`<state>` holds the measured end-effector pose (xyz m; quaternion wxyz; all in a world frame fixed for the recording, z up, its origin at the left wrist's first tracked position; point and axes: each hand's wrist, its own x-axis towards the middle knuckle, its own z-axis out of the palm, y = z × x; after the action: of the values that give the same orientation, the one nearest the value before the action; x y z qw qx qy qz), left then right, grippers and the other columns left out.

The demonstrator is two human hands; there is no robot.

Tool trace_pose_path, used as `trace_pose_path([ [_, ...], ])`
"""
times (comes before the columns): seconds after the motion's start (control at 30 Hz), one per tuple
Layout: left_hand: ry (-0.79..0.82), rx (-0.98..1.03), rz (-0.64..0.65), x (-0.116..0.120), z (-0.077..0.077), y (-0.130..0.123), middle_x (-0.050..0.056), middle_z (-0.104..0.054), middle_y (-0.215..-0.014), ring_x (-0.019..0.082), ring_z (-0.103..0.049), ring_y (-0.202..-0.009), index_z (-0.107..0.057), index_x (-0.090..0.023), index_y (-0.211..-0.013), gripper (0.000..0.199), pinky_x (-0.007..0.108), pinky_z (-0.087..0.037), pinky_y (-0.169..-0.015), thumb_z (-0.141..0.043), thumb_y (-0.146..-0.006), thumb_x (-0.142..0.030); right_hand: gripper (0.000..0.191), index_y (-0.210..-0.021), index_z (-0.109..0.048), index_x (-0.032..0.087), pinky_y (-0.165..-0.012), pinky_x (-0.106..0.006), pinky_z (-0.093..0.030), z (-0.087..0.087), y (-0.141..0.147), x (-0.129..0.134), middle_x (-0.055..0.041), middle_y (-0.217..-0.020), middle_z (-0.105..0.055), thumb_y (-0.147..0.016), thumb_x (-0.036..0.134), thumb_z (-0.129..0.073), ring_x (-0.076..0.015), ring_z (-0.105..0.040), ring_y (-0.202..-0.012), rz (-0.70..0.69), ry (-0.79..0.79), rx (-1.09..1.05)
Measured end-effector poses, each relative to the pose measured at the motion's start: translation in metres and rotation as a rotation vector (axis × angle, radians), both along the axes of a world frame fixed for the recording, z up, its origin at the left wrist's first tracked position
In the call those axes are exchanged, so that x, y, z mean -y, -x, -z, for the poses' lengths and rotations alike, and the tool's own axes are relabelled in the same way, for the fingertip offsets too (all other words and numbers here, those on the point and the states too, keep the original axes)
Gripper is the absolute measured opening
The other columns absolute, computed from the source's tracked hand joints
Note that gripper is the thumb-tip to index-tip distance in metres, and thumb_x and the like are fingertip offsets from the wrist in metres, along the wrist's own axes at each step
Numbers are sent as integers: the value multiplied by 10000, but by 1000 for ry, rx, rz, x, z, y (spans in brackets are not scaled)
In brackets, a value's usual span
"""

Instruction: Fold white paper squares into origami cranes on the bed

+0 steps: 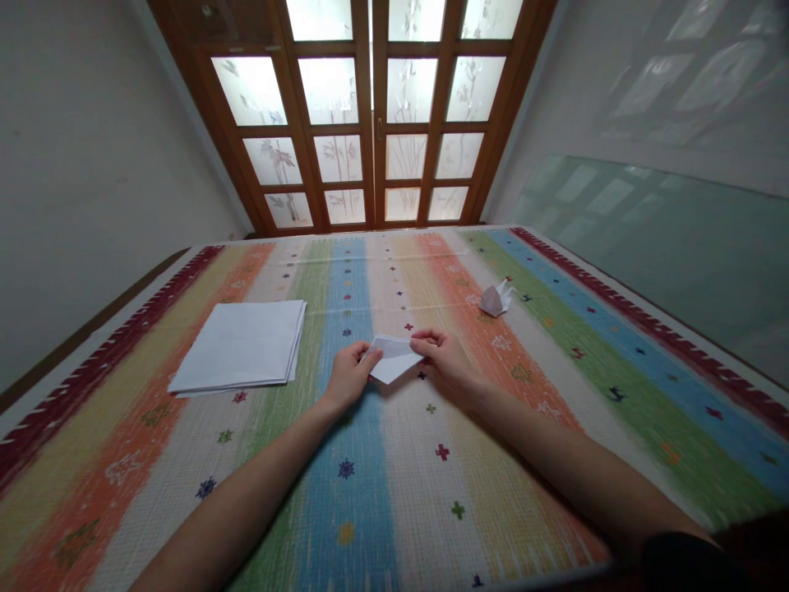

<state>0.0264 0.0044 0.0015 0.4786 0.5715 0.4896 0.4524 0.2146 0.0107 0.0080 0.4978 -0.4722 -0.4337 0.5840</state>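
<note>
A small piece of folded white paper (394, 359) is held between my two hands, a little above the striped tablecloth. It has a pointed lower corner and a crease across its top. My left hand (353, 372) grips its left edge, thumb on the face and fingers behind. At the right corner my right hand (445, 355) pinches it between thumb and fingers. The fingers behind the paper are partly hidden. Beyond my right hand, a folded paper crane (495, 299) stands on the cloth.
To the left lies a stack of white paper sheets (240, 345). A tablecloth (394, 493) with coloured stripes and small motifs covers the table. Wooden doors (375, 131) with frosted panes stand past the far edge. A glass panel (647, 238) leans along the right wall.
</note>
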Motion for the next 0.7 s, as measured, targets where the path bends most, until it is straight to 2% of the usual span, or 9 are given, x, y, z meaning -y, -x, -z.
trace_pose_path([
  [0.07, -17, -68, -37, -2, 0, 2, -39, -509, -541, 96, -437, -454, -602, -146, -777, 267, 212, -338, -459, -607, -767, -413, 333, -759, -564, 174, -465, -227, -423, 0, -3, -3, 12, -637, -571, -582, 376, -761, -97, -528, -509, -30, 0, 31],
  [0.13, -107, -174, -131, -2, 0, 4, -36, -529, -580, 113, -475, -500, -604, -146, -921, 251, 224, -374, -507, -603, -787, -358, 299, -738, -560, 176, -436, -225, -405, 1, -3, -5, 17, -609, -565, -596, 365, -742, -94, -516, -469, -35, -16, 95],
  [0.23, -344, -401, -216, 0, -1, 6, 39, -620, -820, 172, -577, -736, -585, -159, -1063, 297, 301, -464, -698, -607, -799, -292, 230, -740, -549, 179, -416, -226, -391, 5, -1, -5, 18, -604, -561, -645, 333, -690, -94, -513, -436, 14, -47, 205],
  [0.37, -557, -657, -50, 6, -1, 5, 114, -615, -1113, 269, -547, -1062, -591, -174, -1093, 370, 436, -429, -939, -673, -770, -337, 127, -739, -553, 180, -448, -237, -389, 7, -4, -5, 19, -592, -548, -711, 285, -617, -107, -514, -461, 14, -101, 398],
  [0.43, -579, -753, 42, 8, 0, 4, 128, -596, -1193, 296, -528, -1112, -580, -183, -1134, 454, 473, -410, -969, -704, -747, -384, 111, -729, -580, 177, -510, -253, -405, 6, -7, -5, 2, -615, -565, -752, 286, -590, -123, -529, -527, -8, -172, 548],
  [0.53, -570, -857, 101, 9, 3, 3, 142, -585, -1238, 316, -526, -1136, -572, -181, -1159, 498, 490, -406, -970, -719, -737, -401, 144, -726, -623, 178, -646, -290, -426, 3, -12, -7, -44, -741, -613, -784, 306, -594, -153, -554, -676, -15, -326, 723],
  [0.6, -564, -874, 105, 9, 5, 4, 147, -583, -1249, 315, -526, -1151, -564, -179, -1175, 504, 491, -403, -978, -715, -743, -389, 149, -732, -638, 183, -689, -306, -425, 1, -16, -11, -60, -790, -621, -784, 320, -606, -167, -553, -723, -31, -382, 740],
  [0.7, -552, -853, 86, 6, 7, 6, 145, -570, -1278, 312, -524, -1177, -545, -192, -1207, 524, 497, -399, -991, -708, -748, -387, 162, -787, -654, 194, -695, -312, -430, 2, -22, -17, -57, -792, -634, -790, 343, -591, -178, -561, -731, -116, -349, 627],
])
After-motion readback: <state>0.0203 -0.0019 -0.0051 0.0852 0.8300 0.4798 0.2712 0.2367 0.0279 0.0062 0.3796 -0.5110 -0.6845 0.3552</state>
